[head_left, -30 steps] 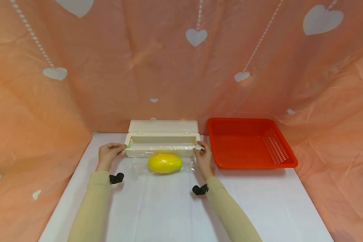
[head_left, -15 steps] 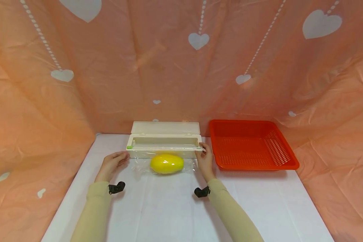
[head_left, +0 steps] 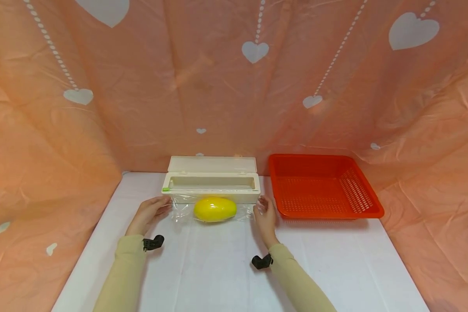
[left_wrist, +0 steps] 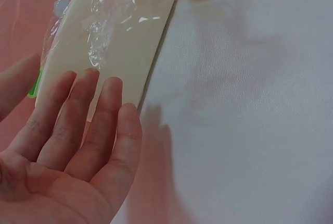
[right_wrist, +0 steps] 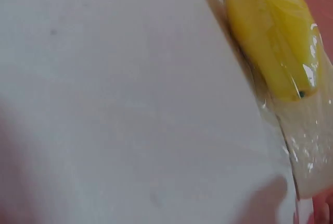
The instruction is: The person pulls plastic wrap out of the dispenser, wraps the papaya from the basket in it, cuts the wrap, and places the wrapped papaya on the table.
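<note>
A yellow oblong fruit [head_left: 215,209], perhaps a mango or papaya, lies under clear cling film [head_left: 183,210] in front of a cream cling film dispenser [head_left: 210,197]. The dispenser's lid stands up at the back. A green slider [head_left: 166,189] sits at the left of its front edge. My left hand [head_left: 150,213] is beside the dispenser's lower left corner, its fingers extended and holding nothing, as the left wrist view confirms. Near the lower right corner, by the film's right end, my right hand [head_left: 266,219] has loosely bent fingers. I see nothing gripped in it; its fingertips are mostly outside the right wrist view.
An orange-red plastic basket [head_left: 274,190] with perforated sides stands right of the dispenser. A white cloth [head_left: 214,268] covers the table. An orange curtain [head_left: 218,86] with white hearts hangs behind and along both sides.
My left hand has left the green slider and lowered to the dispenser's front corner. My right hand has let go of the dispenser's right end and come down toward me. The fruit stays put.
</note>
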Demonstrator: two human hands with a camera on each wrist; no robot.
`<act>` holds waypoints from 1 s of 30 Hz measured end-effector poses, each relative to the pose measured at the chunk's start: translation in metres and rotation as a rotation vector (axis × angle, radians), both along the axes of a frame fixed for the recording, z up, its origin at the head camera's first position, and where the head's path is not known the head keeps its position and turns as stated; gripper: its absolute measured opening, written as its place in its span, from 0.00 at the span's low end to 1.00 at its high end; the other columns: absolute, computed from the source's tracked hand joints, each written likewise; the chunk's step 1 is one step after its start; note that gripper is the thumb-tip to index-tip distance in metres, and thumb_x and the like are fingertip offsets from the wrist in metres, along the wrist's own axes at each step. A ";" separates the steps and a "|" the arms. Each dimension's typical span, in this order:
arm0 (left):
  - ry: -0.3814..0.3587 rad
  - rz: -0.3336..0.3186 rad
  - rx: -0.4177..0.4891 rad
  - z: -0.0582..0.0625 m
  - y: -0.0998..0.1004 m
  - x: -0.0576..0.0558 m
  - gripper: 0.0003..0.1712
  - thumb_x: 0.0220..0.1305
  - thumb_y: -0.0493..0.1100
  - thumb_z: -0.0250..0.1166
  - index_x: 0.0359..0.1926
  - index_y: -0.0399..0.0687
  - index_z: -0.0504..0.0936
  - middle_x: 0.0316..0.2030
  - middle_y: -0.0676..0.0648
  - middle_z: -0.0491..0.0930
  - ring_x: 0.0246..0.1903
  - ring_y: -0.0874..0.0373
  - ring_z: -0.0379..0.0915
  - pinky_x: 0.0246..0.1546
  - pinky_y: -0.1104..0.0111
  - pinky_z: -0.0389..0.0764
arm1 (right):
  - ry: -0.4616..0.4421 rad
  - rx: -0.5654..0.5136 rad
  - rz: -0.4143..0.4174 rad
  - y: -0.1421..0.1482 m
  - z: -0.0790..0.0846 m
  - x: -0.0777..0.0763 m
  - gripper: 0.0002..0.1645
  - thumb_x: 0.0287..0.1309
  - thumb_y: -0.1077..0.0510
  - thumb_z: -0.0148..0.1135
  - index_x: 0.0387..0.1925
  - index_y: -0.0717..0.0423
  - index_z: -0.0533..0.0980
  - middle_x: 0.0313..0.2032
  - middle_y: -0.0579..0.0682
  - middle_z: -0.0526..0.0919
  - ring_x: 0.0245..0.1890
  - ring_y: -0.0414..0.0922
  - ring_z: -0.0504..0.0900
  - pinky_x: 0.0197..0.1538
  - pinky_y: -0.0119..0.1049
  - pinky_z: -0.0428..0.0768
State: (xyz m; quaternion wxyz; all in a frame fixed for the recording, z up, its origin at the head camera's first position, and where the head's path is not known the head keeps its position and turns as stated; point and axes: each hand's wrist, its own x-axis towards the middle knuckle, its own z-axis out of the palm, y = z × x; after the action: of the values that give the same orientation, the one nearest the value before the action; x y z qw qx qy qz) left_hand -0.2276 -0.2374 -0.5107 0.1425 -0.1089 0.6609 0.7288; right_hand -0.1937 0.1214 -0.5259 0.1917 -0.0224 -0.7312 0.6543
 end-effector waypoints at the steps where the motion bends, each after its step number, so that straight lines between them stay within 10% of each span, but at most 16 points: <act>1: 0.005 -0.009 -0.005 0.000 0.000 0.000 0.29 0.71 0.42 0.57 0.64 0.27 0.63 0.40 0.52 0.81 0.44 0.60 0.78 0.54 0.64 0.75 | -0.015 0.002 0.003 0.000 0.000 0.001 0.22 0.56 0.76 0.56 0.54 0.79 0.67 0.51 0.75 0.71 0.52 0.70 0.70 0.57 0.61 0.69; 30: 0.074 -0.064 -0.214 -0.006 0.022 -0.006 0.25 0.67 0.45 0.62 0.59 0.33 0.73 0.40 0.49 0.83 0.39 0.57 0.75 0.36 0.72 0.77 | -0.117 0.048 -0.072 -0.002 -0.035 -0.021 0.06 0.58 0.66 0.64 0.37 0.63 0.82 0.32 0.54 0.81 0.28 0.43 0.72 0.31 0.27 0.72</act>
State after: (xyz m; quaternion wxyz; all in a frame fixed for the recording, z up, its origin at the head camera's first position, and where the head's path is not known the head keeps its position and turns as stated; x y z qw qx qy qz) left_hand -0.2336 -0.2158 -0.5172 0.1287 -0.0753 0.7427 0.6528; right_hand -0.2150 0.1193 -0.5606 0.1725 -0.0824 -0.7555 0.6267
